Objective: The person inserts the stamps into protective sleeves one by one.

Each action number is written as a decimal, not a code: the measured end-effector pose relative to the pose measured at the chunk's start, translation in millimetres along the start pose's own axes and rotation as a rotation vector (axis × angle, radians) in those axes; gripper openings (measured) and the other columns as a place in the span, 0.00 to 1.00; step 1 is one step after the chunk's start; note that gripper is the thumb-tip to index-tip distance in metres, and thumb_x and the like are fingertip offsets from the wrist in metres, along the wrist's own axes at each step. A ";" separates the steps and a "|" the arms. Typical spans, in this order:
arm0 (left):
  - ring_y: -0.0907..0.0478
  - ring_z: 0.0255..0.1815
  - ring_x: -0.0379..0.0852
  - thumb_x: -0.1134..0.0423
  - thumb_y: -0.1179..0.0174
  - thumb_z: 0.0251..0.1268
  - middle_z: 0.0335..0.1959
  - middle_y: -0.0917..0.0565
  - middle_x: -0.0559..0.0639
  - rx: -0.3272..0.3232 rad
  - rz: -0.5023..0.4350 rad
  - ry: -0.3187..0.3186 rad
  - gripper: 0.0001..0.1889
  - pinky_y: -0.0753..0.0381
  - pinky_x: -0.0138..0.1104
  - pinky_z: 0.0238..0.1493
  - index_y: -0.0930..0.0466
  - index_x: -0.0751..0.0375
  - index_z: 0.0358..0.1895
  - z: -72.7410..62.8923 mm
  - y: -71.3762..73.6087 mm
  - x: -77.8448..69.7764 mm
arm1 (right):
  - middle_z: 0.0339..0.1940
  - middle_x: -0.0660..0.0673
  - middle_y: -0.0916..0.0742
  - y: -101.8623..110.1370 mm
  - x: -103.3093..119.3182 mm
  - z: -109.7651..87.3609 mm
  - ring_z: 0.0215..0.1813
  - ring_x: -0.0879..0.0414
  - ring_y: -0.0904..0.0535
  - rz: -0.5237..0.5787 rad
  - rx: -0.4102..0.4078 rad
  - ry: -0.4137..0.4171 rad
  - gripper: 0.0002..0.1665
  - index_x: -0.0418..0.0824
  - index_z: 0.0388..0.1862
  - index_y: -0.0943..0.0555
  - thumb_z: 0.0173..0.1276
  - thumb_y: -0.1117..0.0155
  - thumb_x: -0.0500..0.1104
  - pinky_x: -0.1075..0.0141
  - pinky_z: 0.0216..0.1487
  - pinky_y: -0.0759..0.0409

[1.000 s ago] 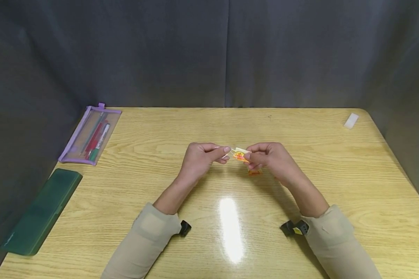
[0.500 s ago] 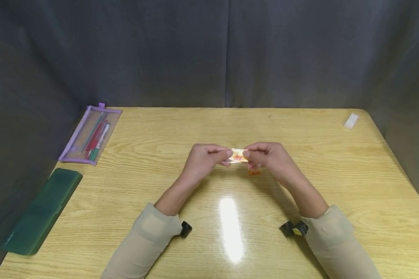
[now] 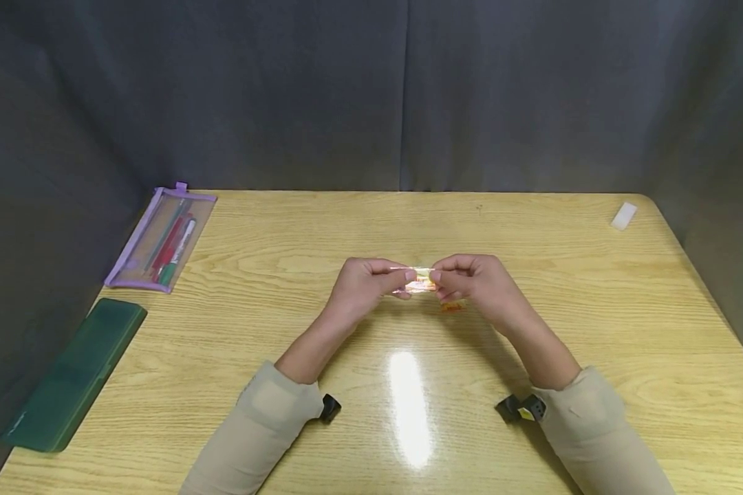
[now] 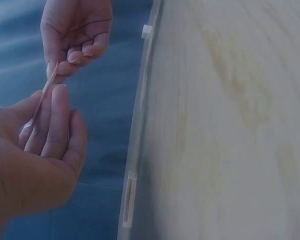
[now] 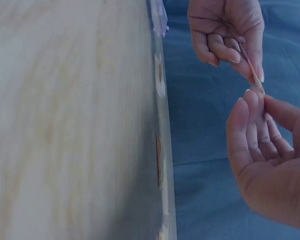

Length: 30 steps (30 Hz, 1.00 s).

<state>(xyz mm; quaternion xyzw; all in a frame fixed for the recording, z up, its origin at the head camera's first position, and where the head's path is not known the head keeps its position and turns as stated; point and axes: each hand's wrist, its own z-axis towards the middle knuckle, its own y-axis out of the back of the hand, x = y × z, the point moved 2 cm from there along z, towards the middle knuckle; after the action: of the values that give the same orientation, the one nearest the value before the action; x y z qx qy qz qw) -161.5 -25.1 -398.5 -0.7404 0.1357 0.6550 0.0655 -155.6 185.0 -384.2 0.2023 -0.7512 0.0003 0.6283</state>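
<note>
A small shiny wrapper (image 3: 420,283) with yellow and orange print is spread between both hands above the middle of the table. Its left end is pinched by thumb and fingers of my left hand (image 3: 362,289). My right hand (image 3: 479,285) pinches the other end the same way, and glare washes out much of the print. From the left wrist, the wrapper (image 4: 51,79) appears nearly edge-on, a thin strip between the fingertips. The right wrist view also has it as a thin strip (image 5: 255,77). Below the right hand lies a small orange printed piece (image 3: 453,307), partly hidden by the fingers.
A purple-edged mesh pouch (image 3: 137,237) with several pens lies at the back left. In front of it is a dark green pencil case (image 3: 77,375) along the left table edge. A white eraser (image 3: 623,216) sits at the back right corner. Dark curtains (image 3: 371,96) surround the table.
The wrapper's left part, earlier twisted edge-on, now lies flatter and catches the light between the hands. My left hand has shifted slightly right; the right hand has barely moved.
</note>
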 end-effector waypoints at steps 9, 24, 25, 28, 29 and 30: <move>0.09 0.34 0.48 0.55 0.31 0.66 0.45 0.09 0.54 0.017 -0.036 -0.010 0.13 0.14 0.39 0.52 0.09 0.62 0.41 -0.3 0.3 -0.5 | 0.34 0.45 0.11 0.6 -1.2 0.2 0.36 0.56 0.13 0.014 0.007 0.001 0.15 0.29 0.50 0.17 0.75 0.38 0.40 0.53 0.48 0.11; 0.11 0.32 0.47 0.56 0.31 0.66 0.45 0.10 0.58 0.054 -0.065 0.004 0.14 0.13 0.40 0.52 0.10 0.65 0.42 -0.3 -2.5 -1.2 | 0.32 0.49 0.11 -0.3 -2.0 0.3 0.36 0.54 0.12 0.022 0.042 -0.024 0.17 0.29 0.54 0.17 0.75 0.38 0.41 0.55 0.43 0.12; 0.10 0.33 0.48 0.56 0.31 0.66 0.45 0.10 0.57 0.056 -0.070 0.006 0.13 0.13 0.40 0.52 0.10 0.65 0.42 -0.1 -2.3 -1.2 | 0.32 0.48 0.11 0.0 -1.9 0.4 0.36 0.54 0.12 0.022 0.039 -0.020 0.17 0.29 0.53 0.17 0.75 0.38 0.42 0.55 0.44 0.12; 0.10 0.34 0.49 0.56 0.31 0.67 0.46 0.10 0.55 0.047 -0.086 0.012 0.13 0.13 0.40 0.53 0.10 0.62 0.45 0.1 -0.7 -1.5 | 0.35 0.43 0.11 1.3 -1.9 0.7 0.37 0.54 0.12 0.018 0.021 -0.010 0.16 0.29 0.51 0.17 0.75 0.38 0.42 0.53 0.46 0.12; 0.10 0.33 0.49 0.57 0.31 0.67 0.46 0.10 0.55 0.041 -0.091 0.014 0.13 0.13 0.40 0.53 0.10 0.62 0.46 0.2 0.1 -1.5 | 0.36 0.41 0.11 1.8 -1.9 0.7 0.37 0.54 0.13 0.017 0.015 -0.009 0.16 0.29 0.51 0.17 0.75 0.38 0.42 0.53 0.47 0.12; 0.10 0.33 0.48 0.57 0.32 0.67 0.46 0.10 0.55 0.034 -0.094 0.017 0.12 0.13 0.40 0.53 0.10 0.62 0.46 0.2 0.9 -1.4 | 0.37 0.40 0.11 2.4 -2.0 0.7 0.38 0.54 0.13 0.017 0.008 -0.009 0.16 0.29 0.51 0.17 0.75 0.38 0.42 0.52 0.48 0.12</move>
<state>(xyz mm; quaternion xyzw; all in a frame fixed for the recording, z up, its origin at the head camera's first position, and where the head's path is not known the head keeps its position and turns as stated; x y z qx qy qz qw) -162.1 -25.7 -397.0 -0.7503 0.1126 0.6425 0.1075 -156.7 187.6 -385.7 0.1982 -0.7556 0.0077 0.6242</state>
